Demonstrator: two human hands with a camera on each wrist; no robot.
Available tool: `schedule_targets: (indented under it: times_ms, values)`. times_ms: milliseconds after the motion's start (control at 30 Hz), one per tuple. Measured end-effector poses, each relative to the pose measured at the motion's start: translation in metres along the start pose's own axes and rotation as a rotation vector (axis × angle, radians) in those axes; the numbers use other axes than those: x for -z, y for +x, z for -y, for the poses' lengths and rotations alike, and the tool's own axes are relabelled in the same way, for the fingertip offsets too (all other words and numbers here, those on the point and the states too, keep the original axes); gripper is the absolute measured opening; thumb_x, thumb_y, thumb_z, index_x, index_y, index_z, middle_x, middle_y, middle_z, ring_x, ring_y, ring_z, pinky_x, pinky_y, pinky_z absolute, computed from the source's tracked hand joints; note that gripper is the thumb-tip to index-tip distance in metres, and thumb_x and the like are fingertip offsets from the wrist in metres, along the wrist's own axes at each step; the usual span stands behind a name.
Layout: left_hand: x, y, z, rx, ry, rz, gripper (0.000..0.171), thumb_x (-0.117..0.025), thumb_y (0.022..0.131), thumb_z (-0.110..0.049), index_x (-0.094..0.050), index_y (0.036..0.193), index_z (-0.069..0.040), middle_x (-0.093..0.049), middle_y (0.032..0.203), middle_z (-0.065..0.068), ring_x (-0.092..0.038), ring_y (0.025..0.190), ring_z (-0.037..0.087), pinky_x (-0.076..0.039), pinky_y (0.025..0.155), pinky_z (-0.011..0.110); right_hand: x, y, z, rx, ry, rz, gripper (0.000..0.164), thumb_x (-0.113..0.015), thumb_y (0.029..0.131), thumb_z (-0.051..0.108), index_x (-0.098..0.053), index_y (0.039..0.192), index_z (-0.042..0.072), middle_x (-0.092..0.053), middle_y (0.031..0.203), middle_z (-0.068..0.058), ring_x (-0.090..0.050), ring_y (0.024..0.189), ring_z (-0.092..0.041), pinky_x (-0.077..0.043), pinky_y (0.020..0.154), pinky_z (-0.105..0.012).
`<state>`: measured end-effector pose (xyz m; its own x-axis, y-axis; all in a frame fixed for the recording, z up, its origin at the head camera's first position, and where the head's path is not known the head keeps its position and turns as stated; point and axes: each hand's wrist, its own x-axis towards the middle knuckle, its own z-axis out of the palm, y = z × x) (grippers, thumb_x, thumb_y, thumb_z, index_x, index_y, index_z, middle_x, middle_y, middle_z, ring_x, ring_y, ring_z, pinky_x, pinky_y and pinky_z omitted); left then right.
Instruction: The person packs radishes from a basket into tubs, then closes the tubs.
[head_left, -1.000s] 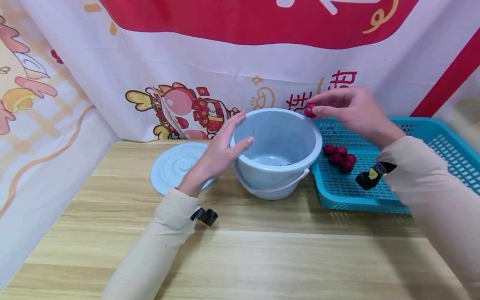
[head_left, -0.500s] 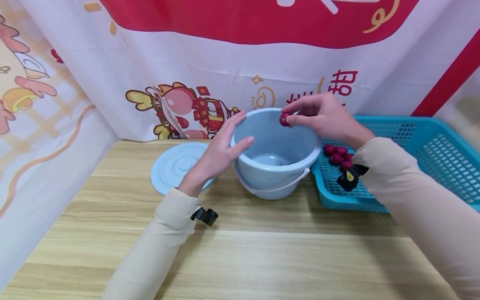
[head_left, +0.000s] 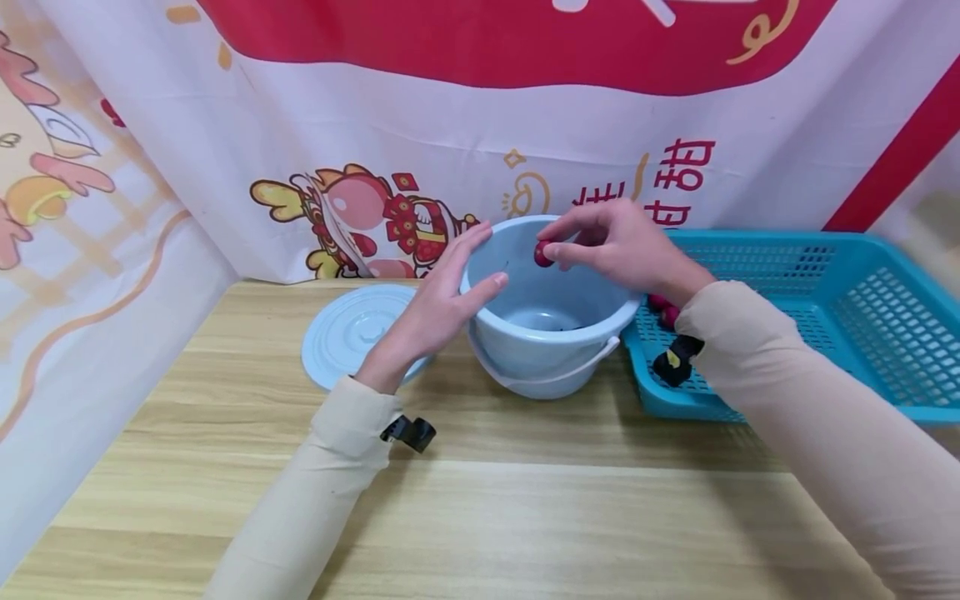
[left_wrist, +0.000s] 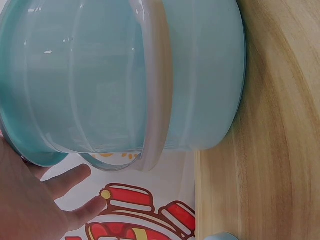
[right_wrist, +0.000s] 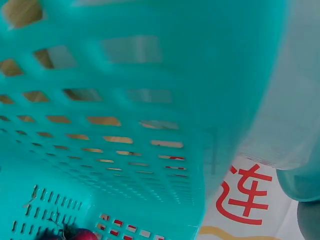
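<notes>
Near the table's [head_left: 525,517] back edge, I see the left hand [head_left: 450,298], fingers extended, against the bucket [head_left: 543,367]; the right hand [head_left: 621,248] pinches a round red piece [head_left: 542,253] I'd lower before releasing.

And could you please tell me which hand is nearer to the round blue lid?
The left hand: it is at the rim of the bucket, just right of the lid. The right hand is farther off, over the bucket's right side, pinching a small red item.

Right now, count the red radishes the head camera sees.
3 in sight: one radish pinched by the right hand at the mouth of the bucket; two radishes in the basket. The right arm may hide more.
</notes>
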<state>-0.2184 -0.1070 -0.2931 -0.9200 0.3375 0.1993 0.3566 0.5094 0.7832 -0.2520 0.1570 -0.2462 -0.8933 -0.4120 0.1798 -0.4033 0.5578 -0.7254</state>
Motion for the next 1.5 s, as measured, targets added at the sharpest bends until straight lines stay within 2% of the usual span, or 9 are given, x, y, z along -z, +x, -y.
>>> schedule_targets:
  times_ms: [133,267,567,1167,1500]
  values:
    - [0.0002,-0.0013,-0.0004,0.008,-0.002,0.002,0.077,-0.06,0.102,-0.053,-0.027,0.168,-0.032,-0.02,0.177,-0.011,-0.028,0.161,0.025,-0.042,0.121,0.065,-0.0037,-0.0024,-0.0008,0.003,-0.026,0.007,0.034,-0.079,0.096,0.032,-0.078,0.127,0.019,-0.081,0.113,-0.007,-0.074,0.095,-0.034,-0.062,0.082,-0.038]
    - [0.0,-0.0023,-0.0003,0.007,-0.004,0.003,0.077,-0.059,0.102,-0.053,-0.027,0.168,-0.031,-0.02,0.177,-0.01,-0.029,0.16,0.026,-0.042,0.121,0.065,-0.0065,-0.0043,-0.0032,0.021,-0.053,0.007,0.033,-0.079,0.096,0.032,-0.078,0.127,0.02,-0.081,0.113,-0.006,-0.074,0.094,-0.033,-0.06,0.079,-0.033]
    - [-0.0005,-0.0022,0.0006,-0.004,-0.013,0.004,0.077,-0.059,0.102,-0.052,-0.027,0.169,-0.029,-0.02,0.177,-0.01,-0.028,0.161,0.026,-0.041,0.122,0.065,-0.0095,-0.0057,-0.0062,0.029,-0.099,0.013,0.032,-0.078,0.097,0.032,-0.078,0.127,0.022,-0.082,0.112,-0.003,-0.073,0.092,-0.03,-0.059,0.081,-0.036]
    - [-0.0008,-0.0009,0.0014,-0.008,-0.007,0.005,0.077,-0.059,0.102,-0.052,-0.027,0.169,-0.029,-0.019,0.177,-0.01,-0.029,0.16,0.025,-0.042,0.121,0.064,-0.0092,-0.0065,-0.0068,0.026,-0.113,0.018,0.032,-0.078,0.097,0.032,-0.078,0.127,0.021,-0.082,0.111,-0.002,-0.072,0.091,-0.023,-0.058,0.083,-0.037]
    - [-0.0001,-0.0003,0.0003,-0.013,-0.003,0.002,0.076,-0.058,0.102,-0.053,-0.027,0.168,-0.03,-0.019,0.177,-0.011,-0.028,0.161,0.025,-0.04,0.122,0.065,-0.0059,-0.0071,-0.0045,0.016,-0.13,0.02,0.034,-0.08,0.096,0.034,-0.078,0.127,0.022,-0.079,0.12,-0.005,-0.07,0.091,-0.024,-0.057,0.081,-0.035]
